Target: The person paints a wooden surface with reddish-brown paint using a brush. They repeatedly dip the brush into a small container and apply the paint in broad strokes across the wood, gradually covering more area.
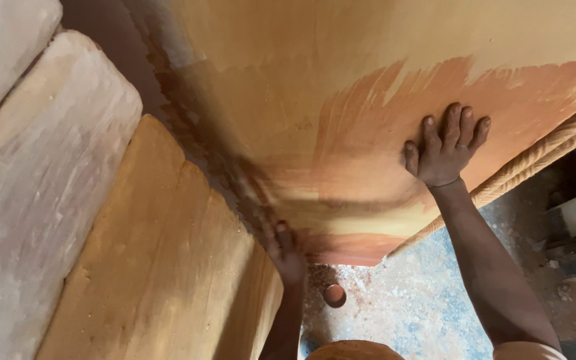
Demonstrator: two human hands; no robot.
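The right hand (447, 152) presses flat, fingers spread, on the large ochre-painted curved clay surface (341, 100); the blurred left hand (287, 252) touches its lower edge, grip unclear.

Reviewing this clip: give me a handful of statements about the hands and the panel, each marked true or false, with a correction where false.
1. The right hand lies flat on the large orange-yellow panel, fingers spread. True.
2. The left hand is near the panel's lower edge and looks motion-blurred. True.
3. A darker reddish-brown smear covers part of the panel around the right hand. True.
4. The right hand grips the thick rope. False: the rope runs along the panel's edge beside the wrist, and the hand is on the panel.
5. The small round cup stands on the panel. False: it sits on the floor below.
6. The slabs at left are blue. False: they are yellowish and pale grey-pink.
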